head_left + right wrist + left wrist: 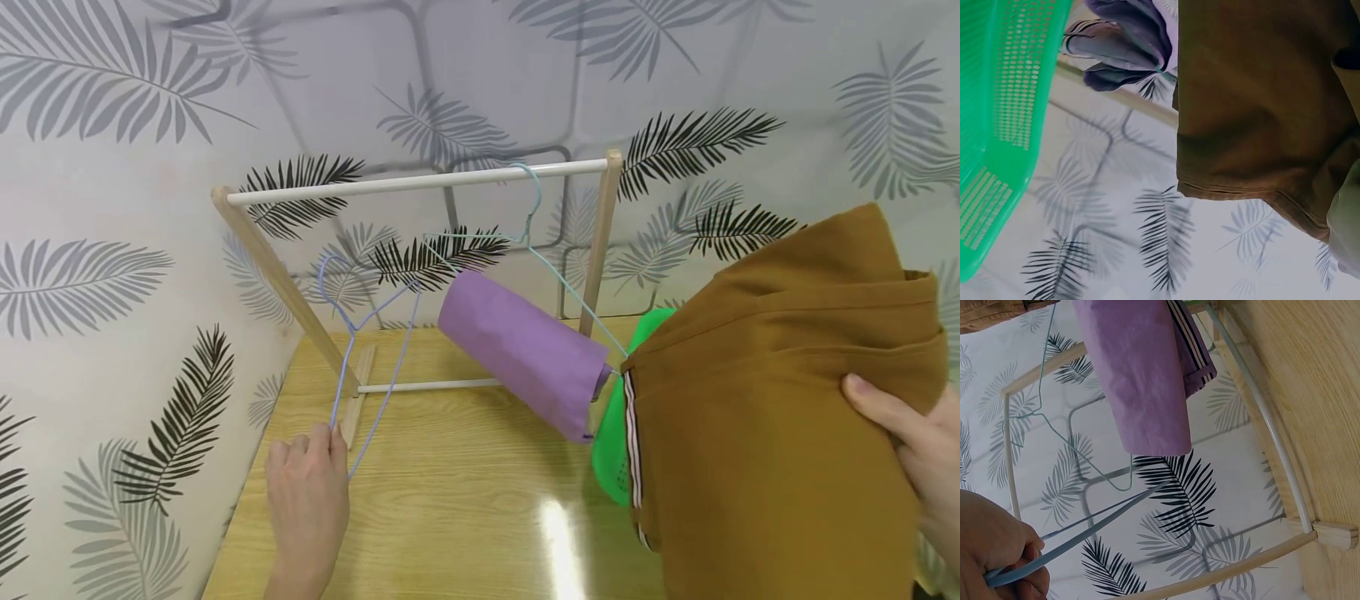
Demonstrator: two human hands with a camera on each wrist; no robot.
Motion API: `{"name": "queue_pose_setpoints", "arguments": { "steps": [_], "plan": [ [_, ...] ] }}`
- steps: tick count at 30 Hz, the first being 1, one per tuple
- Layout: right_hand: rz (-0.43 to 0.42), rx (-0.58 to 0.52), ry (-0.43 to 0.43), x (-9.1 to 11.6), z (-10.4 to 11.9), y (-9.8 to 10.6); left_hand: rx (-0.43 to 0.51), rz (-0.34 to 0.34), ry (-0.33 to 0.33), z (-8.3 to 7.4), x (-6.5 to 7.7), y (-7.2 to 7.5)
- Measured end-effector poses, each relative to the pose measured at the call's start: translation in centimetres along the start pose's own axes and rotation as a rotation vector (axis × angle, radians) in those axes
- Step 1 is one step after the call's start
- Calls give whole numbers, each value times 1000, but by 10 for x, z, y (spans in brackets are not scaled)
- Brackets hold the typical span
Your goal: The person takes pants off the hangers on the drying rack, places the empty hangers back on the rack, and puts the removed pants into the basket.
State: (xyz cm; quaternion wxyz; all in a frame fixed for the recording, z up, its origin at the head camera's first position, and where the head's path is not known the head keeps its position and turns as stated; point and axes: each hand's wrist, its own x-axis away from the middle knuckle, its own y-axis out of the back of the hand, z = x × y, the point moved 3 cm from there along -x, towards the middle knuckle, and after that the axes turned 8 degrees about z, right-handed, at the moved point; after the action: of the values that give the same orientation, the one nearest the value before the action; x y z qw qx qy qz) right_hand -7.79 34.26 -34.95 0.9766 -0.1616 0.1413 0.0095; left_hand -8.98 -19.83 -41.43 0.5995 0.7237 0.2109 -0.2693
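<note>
My left hand [307, 492] grips one side of a thin blue clothes hanger [352, 332], its hook upward in front of the rack's left post. In the left wrist view, fingers curl round the blue wire. My right hand [915, 458] holds brown trousers [772, 450] at the right, thumb on the front of the cloth and the other fingers behind it. A white-and-dark stripe runs down their left edge. Purple trousers [525, 350] with a striped side hang folded over a mint-green hanger [527, 233], hooked on the rail near its right end.
The small clothes rack [420, 182] has a white top rail and wooden posts, standing on a wooden table [450, 517]. A green perforated basket [611, 450] stands at the right, partly hidden behind the brown trousers. Leaf-patterned wall covering [112, 250] lies behind.
</note>
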Motion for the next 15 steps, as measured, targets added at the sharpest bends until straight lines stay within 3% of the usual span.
{"name": "queue_pose_setpoints", "arguments": {
  "steps": [4,15],
  "plan": [
    [-25,-52,12,3,-4,11,5,-5,-1,0,0,0],
    [-32,27,-42,4,-8,29,0,-26,-16,1,2,-1]
  ]
}}
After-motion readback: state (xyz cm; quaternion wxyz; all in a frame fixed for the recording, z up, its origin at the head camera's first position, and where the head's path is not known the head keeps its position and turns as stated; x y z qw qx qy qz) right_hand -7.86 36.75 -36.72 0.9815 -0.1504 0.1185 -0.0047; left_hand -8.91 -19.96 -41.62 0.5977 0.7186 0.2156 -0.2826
